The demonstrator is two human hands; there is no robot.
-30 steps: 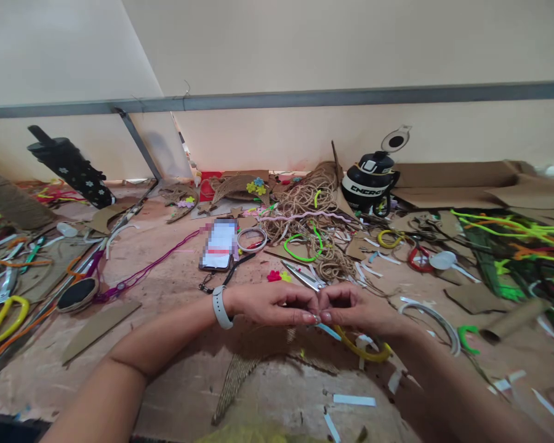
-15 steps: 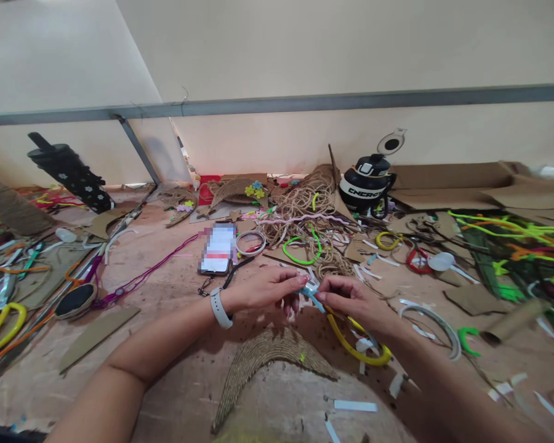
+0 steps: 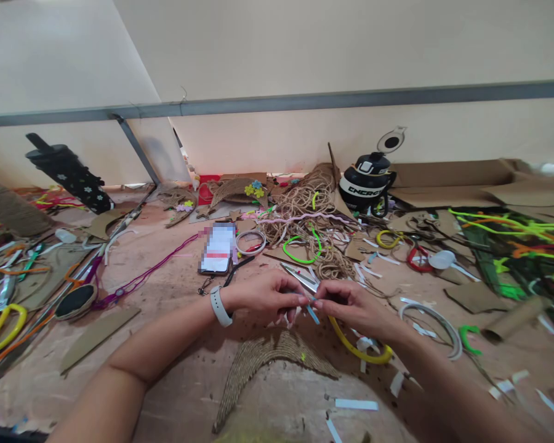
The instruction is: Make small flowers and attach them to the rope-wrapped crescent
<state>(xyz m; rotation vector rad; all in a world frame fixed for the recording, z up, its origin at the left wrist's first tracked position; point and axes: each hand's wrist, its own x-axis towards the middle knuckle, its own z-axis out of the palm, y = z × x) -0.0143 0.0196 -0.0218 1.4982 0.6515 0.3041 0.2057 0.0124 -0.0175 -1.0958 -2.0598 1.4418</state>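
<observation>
Between the fingertips of my two hands is a small light blue strip (image 3: 313, 314), its lower end hanging free. My left hand (image 3: 271, 294), with a pale watch on its wrist, pinches it from the left. From the right, my right hand (image 3: 351, 303) pinches it with thumb and forefinger. Scissors with a yellow handle (image 3: 360, 352) lie on the table beneath my right hand, their blades pointing up-left behind my fingers. Just below my hands rests a crescent (image 3: 258, 364) covered in rows of brown twine.
A phone (image 3: 216, 248) and a ring of white tape (image 3: 251, 243) lie beyond my hands. Tangled twine (image 3: 300, 206) and a black bottle (image 3: 367, 184) stand farther back. Cardboard pieces (image 3: 99, 338), white paper strips (image 3: 356, 404) and a cardboard tube (image 3: 512, 320) are scattered around.
My fingertips have come closer together around the blue strip, which now points downward. My left hand has turned slightly, and the scissor blades now show behind my fingers.
</observation>
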